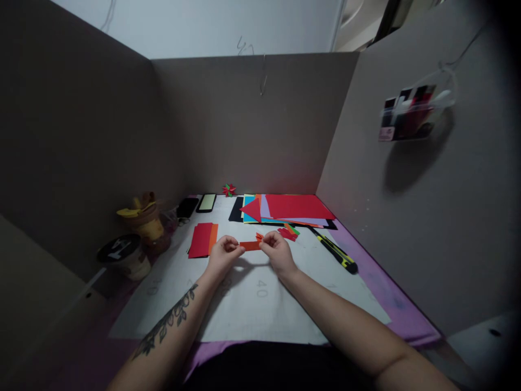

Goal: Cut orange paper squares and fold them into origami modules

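While both forearms reach over the pale cutting mat (260, 304), the left hand (222, 255) and right hand (279, 252) meet above its far half, each pinching one end of a small orange paper strip (250, 245). Strip: flat, rectangular, matte, held level just above the mat; a small folded orange point rises at its right end, against the right fingertips. Left fingers curled, thumb and forefinger closed on the strip's left end. Right fingers likewise bunched on the right end.

Mat: smooth, whitish, faint printed grid and numerals, lying on a purple cloth (391, 298) that shows along its right edge.

Left of the left hand, on the mat: a red paper rectangle (200, 240) stacked over an orange sheet, edges crisp. Just beyond the right hand: red and green folded scraps (290, 232), jagged in outline. At the mat's far edge: a fanned stack of coloured sheets (293, 209), red on top, with blue, lilac, yellow and black beneath. Right of the mat's centre: a yellow-and-black utility knife (336, 251), long, lying diagonally. Far left corner of the mat: two phones (199, 205), glossy slabs, and behind them a small red-green paper star (229, 189). Off the mat's left side: a round tub (126, 255) and a tan cup with yellow lid (142, 217). Grey board walls enclose the area.
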Motion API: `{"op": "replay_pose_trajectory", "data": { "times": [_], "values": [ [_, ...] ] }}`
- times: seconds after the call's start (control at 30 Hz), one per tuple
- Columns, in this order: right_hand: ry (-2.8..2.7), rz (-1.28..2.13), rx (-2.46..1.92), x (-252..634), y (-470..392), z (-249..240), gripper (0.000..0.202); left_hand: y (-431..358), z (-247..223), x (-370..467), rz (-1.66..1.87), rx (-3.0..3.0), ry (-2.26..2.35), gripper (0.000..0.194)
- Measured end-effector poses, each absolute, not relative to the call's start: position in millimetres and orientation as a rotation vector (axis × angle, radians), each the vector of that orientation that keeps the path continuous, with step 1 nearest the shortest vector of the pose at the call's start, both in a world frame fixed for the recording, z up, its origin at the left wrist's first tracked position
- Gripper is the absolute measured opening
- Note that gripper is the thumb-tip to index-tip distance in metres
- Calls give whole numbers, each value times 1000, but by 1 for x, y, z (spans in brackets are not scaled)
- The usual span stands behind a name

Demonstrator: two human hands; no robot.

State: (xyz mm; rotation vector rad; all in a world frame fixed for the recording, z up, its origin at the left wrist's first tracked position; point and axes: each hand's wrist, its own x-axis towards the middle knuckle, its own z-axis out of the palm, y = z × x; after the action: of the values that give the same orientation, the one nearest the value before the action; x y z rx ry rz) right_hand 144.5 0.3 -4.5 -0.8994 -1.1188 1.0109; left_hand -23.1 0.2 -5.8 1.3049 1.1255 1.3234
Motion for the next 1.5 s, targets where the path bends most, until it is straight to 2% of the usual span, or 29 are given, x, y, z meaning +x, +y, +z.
{"op": "replay_pose_trajectory", "data": {
  "times": [0.2,0.4,0.87,1.07,1.27,1.5],
  "values": [
    [-1123,1018,-910,145,2,-6,16,-5,-1,-22,1348,1479,1082,35],
    [-1080,1063,-895,145,5,-9,17,-6,-2,-23,1312,1597,1108,24],
    [-1073,1052,-886,146,6,-10,16,-9,3,-21,1321,1691,1172,14],
    [-1099,1031,-896,145,5,-9,16,-9,5,-20,1347,1637,1195,18],
    [-1111,1028,-892,145,4,-7,16,-10,7,-21,1360,1693,1183,13],
    [-1110,1010,-892,144,4,-7,17,-10,6,-20,1383,1603,1194,21]
  ]
}}
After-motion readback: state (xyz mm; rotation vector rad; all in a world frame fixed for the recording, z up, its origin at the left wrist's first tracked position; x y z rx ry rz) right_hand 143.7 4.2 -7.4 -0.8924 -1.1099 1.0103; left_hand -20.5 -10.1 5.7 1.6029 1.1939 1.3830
